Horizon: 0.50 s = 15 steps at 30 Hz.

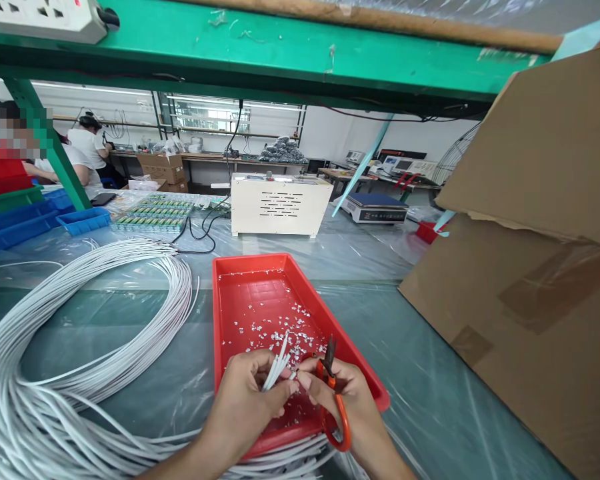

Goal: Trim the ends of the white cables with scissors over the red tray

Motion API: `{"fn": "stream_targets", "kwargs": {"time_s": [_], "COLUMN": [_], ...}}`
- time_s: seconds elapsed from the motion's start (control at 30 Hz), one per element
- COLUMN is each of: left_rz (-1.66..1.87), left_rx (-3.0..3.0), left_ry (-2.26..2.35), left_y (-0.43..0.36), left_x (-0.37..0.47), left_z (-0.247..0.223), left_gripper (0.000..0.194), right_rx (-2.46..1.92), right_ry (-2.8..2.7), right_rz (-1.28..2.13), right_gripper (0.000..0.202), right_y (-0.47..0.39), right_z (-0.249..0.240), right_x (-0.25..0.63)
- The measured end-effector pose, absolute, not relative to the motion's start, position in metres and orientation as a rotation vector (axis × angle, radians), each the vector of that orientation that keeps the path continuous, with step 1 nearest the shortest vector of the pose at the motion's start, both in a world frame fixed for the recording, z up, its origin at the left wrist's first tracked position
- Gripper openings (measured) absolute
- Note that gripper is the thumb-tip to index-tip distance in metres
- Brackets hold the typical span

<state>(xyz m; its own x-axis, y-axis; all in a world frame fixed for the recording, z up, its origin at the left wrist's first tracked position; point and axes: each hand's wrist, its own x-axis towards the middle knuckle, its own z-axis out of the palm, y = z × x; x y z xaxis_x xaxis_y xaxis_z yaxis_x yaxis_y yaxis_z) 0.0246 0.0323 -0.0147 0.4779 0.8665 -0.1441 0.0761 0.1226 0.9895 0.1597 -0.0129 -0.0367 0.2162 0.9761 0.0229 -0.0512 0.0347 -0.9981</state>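
My left hand [253,393] is closed around a small bunch of white cables [278,369], their ends pointing up and away from me. Close beside it, my right hand [343,393] holds orange-handled scissors [341,421] against the palm, blades upward. The thumb and fingertips of that hand pinch at a cable end near the left fingertips; the exact grip is too small to make out. Both hands are over the near part of a red tray [250,283], which has many small white and silvery scraps [294,327] scattered on its bottom.
A large coil of white cables [80,267] lies at left, with strands running under the tray's near edge. Behind the tray stands a cream-coloured machine [281,207]. Cardboard [525,320] leans at right, a green shelf beam [280,53] crosses above, and people [87,143] sit at far left.
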Motion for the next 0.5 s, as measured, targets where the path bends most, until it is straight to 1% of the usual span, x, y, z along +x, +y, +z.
{"fn": "stream_targets", "kwargs": {"time_s": [0.23,0.5], "left_rz": [0.733,0.760], "left_rx": [1.407,1.635], "left_ry": [0.948,1.002], "left_y": [0.032,0.028], "left_x": [0.023,0.021], "left_z": [-0.020,-0.028], "left_gripper": [0.007,0.019], "right_rx": [-1.239,-1.235], "right_ry": [-0.981,-0.963], "right_rz": [1.087,1.082], "right_gripper": [0.019,0.015], "right_y": [-0.014,-0.013], "right_z": [-0.037,-0.042], "right_x": [0.159,0.159]}}
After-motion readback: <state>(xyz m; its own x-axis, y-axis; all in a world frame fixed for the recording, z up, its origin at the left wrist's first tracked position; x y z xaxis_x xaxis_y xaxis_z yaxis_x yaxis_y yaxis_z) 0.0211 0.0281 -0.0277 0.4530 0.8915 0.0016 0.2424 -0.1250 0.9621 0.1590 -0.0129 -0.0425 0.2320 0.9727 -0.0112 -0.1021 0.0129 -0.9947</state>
